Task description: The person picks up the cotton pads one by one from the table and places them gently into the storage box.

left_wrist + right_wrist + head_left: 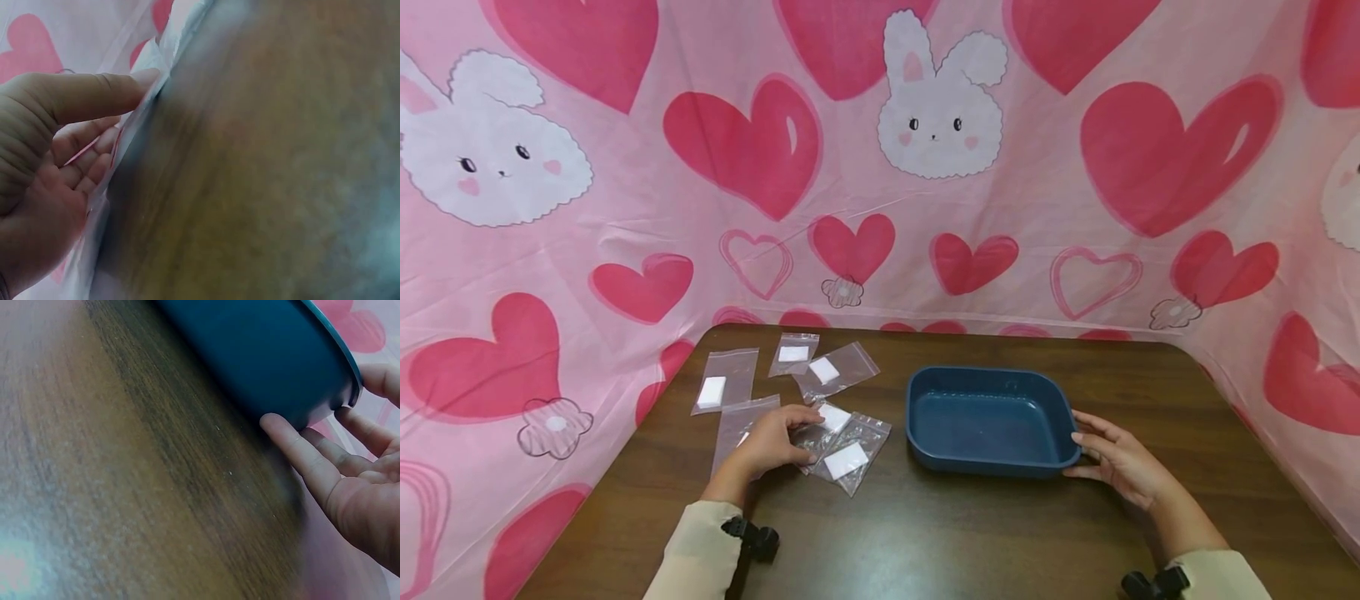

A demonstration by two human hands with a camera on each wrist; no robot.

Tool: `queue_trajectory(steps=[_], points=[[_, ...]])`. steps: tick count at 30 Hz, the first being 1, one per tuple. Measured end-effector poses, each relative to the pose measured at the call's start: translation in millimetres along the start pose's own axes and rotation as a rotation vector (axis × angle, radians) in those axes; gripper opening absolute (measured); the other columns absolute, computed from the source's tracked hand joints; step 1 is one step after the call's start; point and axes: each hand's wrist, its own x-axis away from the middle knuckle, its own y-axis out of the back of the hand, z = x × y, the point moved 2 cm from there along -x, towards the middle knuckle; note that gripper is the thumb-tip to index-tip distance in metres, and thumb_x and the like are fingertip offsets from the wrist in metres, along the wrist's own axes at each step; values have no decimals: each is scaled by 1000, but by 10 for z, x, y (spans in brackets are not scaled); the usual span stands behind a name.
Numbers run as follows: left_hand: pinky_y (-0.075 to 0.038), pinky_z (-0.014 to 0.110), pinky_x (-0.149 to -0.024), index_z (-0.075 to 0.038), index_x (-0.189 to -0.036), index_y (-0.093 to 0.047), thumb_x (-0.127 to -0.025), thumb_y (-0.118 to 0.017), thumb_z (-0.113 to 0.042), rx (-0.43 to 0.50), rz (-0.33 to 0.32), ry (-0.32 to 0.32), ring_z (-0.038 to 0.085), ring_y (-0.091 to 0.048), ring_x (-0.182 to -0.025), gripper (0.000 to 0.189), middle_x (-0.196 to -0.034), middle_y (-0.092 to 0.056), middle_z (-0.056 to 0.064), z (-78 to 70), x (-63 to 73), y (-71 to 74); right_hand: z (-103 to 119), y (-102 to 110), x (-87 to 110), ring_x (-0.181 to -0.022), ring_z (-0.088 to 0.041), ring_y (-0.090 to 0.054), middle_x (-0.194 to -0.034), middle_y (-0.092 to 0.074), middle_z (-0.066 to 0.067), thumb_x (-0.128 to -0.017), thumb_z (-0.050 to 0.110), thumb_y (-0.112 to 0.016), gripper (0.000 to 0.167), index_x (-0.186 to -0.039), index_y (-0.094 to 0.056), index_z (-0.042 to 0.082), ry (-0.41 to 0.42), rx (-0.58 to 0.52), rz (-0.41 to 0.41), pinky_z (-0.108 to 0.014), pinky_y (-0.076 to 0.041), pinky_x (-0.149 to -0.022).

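Observation:
Several clear zip bags, each with a white rectangular piece inside where it shows, lie spread on the left of the table. My left hand (769,440) is at a middle zip bag (833,419), with thumb and fingers holding its edge. In the left wrist view the thumb touches a strip of plastic (134,134) seen nearly edge-on, with curled fingers behind it. Another zip bag (847,460) overlaps it on the right. My right hand (1123,462) touches the right end of a dark blue rectangular tub (992,467), its fairly straight fingers against the outer wall.
Farther back lie more zip bags: one at the left (724,385), a small one (793,353) and a tilted one (837,372). Another bag (741,421) is partly under the left forearm. A pink heart-print cloth (925,208) hangs behind the brown table (955,533).

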Motion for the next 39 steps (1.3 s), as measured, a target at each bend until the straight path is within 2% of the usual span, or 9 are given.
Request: queue_trajectory(steps=[3, 7, 12, 19, 23, 27, 32, 39], points=[[-40, 53, -102, -8, -110, -74, -65, -91, -10, -20, 8, -20, 36, -52, -123, 49, -126, -63, 11, 23, -9, -5, 0, -1, 4, -106, -22, -63, -122, -60, 7, -103, 5, -44, 36, -127, -59, 27, -8, 9, -12, -52, -53, -83], [-40, 52, -101, -7, -105, -76, -66, -90, -12, -22, 10, -28, 35, -52, -123, 42, -120, -66, 5, 34, -16, -7, 1, -1, 2, -106, -22, -63, -122, -60, 8, -103, 6, -45, 34, -126, -60, 27, -26, 19, -31, -53, -53, -84], [-43, 50, -98, -7, -101, -77, -70, -88, -12, -25, -2, -1, 31, -57, -116, 34, -115, -67, 2, 39, -32, -12, 6, 2, 2, -106, -22, -64, -122, -60, 8, -104, 8, -45, 33, -127, -59, 27, -32, 23, -30, -53, -53, -84], [-51, 42, -88, -7, -94, -78, -76, -82, -7, -56, -38, -10, 27, -63, -103, 18, -105, -70, 3, 43, -68, -22, 4, -1, 8, -106, -22, -63, -122, -60, 8, -104, 7, -44, 33, -126, -59, 27, -26, 20, -20, -52, -53, -84], [-51, 37, -84, -9, -89, -79, -78, -81, -8, -52, -60, 5, 24, -63, -99, 11, -101, -70, 1, 43, -82, -27, -2, -8, 9, -106, -22, -63, -123, -60, 8, -104, 7, -45, 33, -126, -59, 26, -26, 18, -24, -53, -53, -84], [-51, 35, -83, -8, -84, -79, -79, -80, -7, -50, -84, -15, 24, -64, -98, 5, -98, -71, 1, 40, -89, -34, -11, -5, 5, -106, -22, -64, -123, -60, 8, -104, 6, -44, 34, -126, -60, 27, -22, 10, -15, -52, -53, -84], [-51, 36, -84, -3, -81, -77, -80, -80, -9, -31, -113, -26, 23, -65, -96, 7, -94, -72, 1, 22, -91, -39, -16, -5, 7, -106, -22, -63, -124, -60, 7, -104, 6, -43, 35, -128, -59, 26, -18, 9, 2, -52, -53, -85], [-51, 40, -85, -5, -78, -77, -79, -81, -12, -1, -148, 1, 23, -66, -94, 9, -90, -73, 0, -13, -93, -46, -12, -8, 7, -106, -21, -64, -124, -60, 7, -104, 6, -42, 36, -128, -59, 26, -8, -4, 12, -52, -53, -85]])
